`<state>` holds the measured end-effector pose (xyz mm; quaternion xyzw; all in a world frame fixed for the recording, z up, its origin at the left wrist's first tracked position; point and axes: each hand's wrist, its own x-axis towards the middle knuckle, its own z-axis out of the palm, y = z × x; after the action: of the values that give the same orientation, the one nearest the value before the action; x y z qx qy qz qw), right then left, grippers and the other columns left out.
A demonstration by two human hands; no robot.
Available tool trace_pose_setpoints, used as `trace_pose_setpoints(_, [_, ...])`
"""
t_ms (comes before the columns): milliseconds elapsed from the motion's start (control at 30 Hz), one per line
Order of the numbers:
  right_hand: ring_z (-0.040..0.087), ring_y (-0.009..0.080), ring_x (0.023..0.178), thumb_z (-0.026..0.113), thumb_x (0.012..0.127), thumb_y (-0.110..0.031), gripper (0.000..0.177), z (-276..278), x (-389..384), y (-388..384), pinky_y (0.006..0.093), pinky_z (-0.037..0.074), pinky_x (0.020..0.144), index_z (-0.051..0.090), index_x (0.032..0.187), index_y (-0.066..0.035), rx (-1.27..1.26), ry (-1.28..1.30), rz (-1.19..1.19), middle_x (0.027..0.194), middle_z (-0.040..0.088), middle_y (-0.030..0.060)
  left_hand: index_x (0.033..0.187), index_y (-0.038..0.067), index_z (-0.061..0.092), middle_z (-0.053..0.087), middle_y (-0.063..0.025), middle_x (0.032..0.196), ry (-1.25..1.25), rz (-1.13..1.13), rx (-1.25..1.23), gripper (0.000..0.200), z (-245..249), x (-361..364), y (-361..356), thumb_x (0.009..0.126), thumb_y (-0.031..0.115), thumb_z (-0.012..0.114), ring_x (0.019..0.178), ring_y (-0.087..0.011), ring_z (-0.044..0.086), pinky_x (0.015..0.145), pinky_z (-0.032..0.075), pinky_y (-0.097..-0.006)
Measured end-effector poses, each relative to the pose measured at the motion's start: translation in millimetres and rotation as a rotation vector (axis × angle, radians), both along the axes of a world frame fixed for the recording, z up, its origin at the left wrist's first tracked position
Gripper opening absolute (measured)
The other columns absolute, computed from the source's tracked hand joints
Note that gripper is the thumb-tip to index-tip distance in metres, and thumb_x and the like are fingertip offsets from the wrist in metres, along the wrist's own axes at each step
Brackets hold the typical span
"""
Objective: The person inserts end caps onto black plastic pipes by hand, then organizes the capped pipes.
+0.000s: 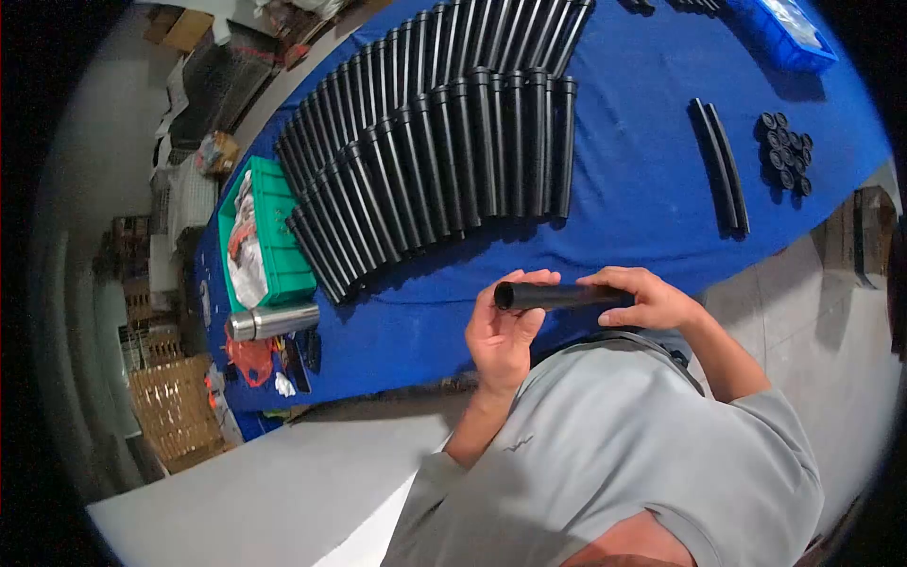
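A short black tube [562, 297] lies level between my two hands, its hollow open end facing left. My left hand [504, 331] holds the tube near that open end, with fingers behind it and the thumb in front. Around the tube's right end, my right hand [638, 297] is closed, fingers over the top and thumb below. Beyond my hands, long black tubes [453, 151] lie side by side in two rows on the blue cloth [633, 180].
A green crate [291, 248] holding bags stands at the left, beside a metal flask [274, 322] and a red plastic bag [250, 359]. Two thin black strips [723, 170], several black round caps [786, 151] and a blue bin [803, 52] are at the right.
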<state>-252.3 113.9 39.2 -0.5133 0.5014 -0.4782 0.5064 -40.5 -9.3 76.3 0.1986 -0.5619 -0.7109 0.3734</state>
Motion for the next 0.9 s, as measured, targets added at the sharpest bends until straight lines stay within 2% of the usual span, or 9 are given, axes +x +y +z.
trace_pose_setpoints(67, [0.062, 0.0177, 0.1, 0.072, 0.09, -0.011, 0.046, -7, 3, -2, 0.0357, 0.051, 0.09, 0.061, 0.133, 0.0, -0.068, 0.141, -0.061, 0.107, 0.067, 0.0084, 0.141, 0.006, 0.043, 0.063, -0.0246, 0.125, 0.032, 0.066, 0.028, 0.049, 5, 5, -2, 0.096, 0.005, 0.064, 0.116, -0.0425, 0.064, 0.093, 0.06, -0.0521])
trace_pose_setpoints(167, [0.064, 0.0123, 0.086, 0.075, 0.089, -0.01, 0.044, -9, 0, 5, 0.0303, 0.054, 0.075, 0.062, 0.129, 0.0, 0.237, -0.429, -0.217, 0.098, 0.067, 0.005, 0.142, 0.011, 0.038, 0.064, -0.0228, 0.119, 0.105, 0.197, 0.247, 0.055, 13, 7, -8, 0.095, -0.001, 0.063, 0.112, -0.0423, 0.065, 0.09, 0.062, -0.0504])
trace_pose_setpoints(200, [0.062, 0.0085, 0.076, 0.076, 0.088, -0.009, 0.042, -2, -2, 4, 0.0243, 0.052, 0.066, 0.063, 0.126, 0.001, 0.242, -0.479, -0.265, 0.093, 0.066, 0.0023, 0.14, 0.01, 0.041, 0.064, -0.0219, 0.119, 0.067, 0.245, 0.252, 0.052, 8, 13, -14, 0.094, -0.001, 0.063, 0.11, -0.0397, 0.066, 0.088, 0.062, -0.0483])
trace_pose_setpoints(300, [0.059, 0.0076, 0.074, 0.077, 0.088, -0.009, 0.038, 3, -3, 2, 0.0238, 0.05, 0.065, 0.064, 0.123, 0.0, 0.185, -0.493, -0.3, 0.091, 0.065, 0.0012, 0.133, 0.006, 0.05, 0.065, -0.0188, 0.119, -0.112, 0.267, 0.317, 0.044, -36, 46, -31, 0.092, -0.001, 0.066, 0.103, -0.0297, 0.068, 0.086, 0.062, -0.0412])
trace_pose_setpoints(333, [0.058, 0.0066, 0.073, 0.076, 0.089, -0.01, 0.037, 4, -1, 3, 0.0233, 0.049, 0.065, 0.064, 0.122, -0.001, 0.141, -0.451, -0.292, 0.089, 0.065, 0.0004, 0.128, 0.003, 0.055, 0.066, -0.0159, 0.116, -0.213, 0.256, 0.324, 0.035, -41, 50, -30, 0.095, 0.005, 0.067, 0.095, -0.0245, 0.07, 0.079, 0.063, -0.0359])
trace_pose_setpoints(400, [0.057, 0.0042, 0.073, 0.074, 0.09, -0.01, 0.037, 7, 5, -2, 0.0224, 0.047, 0.064, 0.064, 0.126, -0.004, -0.012, -0.369, -0.294, 0.086, 0.064, -0.0021, 0.127, 0.003, 0.055, 0.066, -0.0147, 0.114, -0.384, 0.179, 0.383, 0.032, -44, 58, -26, 0.097, 0.01, 0.065, 0.091, -0.0246, 0.071, 0.073, 0.063, -0.0337])
trace_pose_setpoints(467, [0.056, 0.0041, 0.074, 0.074, 0.091, -0.009, 0.039, 21, 7, 0, 0.0223, 0.047, 0.065, 0.064, 0.128, -0.005, 0.043, -0.403, -0.247, 0.086, 0.064, -0.0032, 0.126, 0.001, 0.056, 0.067, -0.0135, 0.109, -0.472, 0.145, 0.399, 0.031, -48, 66, -22, 0.101, 0.018, 0.062, 0.084, -0.0247, 0.072, 0.063, 0.061, -0.031])
trace_pose_setpoints(667, [0.062, 0.007, 0.072, 0.075, 0.087, -0.005, 0.041, 35, 10, -2, 0.0249, 0.05, 0.067, 0.066, 0.127, -0.003, -0.046, -0.23, -0.221, 0.083, 0.067, 0.0019, 0.128, 0.0, 0.055, 0.068, -0.0137, 0.103, -0.433, 0.173, 0.453, 0.034, -40, 62, -19, 0.1, 0.018, 0.064, 0.085, -0.0256, 0.073, 0.067, 0.061, -0.0332])
trace_pose_setpoints(900, [0.065, 0.0099, 0.075, 0.079, 0.087, -0.015, 0.032, 35, 12, -6, 0.0266, 0.053, 0.07, 0.069, 0.115, -0.001, -0.16, -0.135, -0.306, 0.084, 0.069, 0.0041, 0.126, 0.001, 0.055, 0.069, -0.0169, 0.107, -0.525, -0.092, 0.496, 0.034, -37, 72, -17, 0.098, 0.016, 0.066, 0.089, -0.0272, 0.072, 0.072, 0.062, -0.0363])
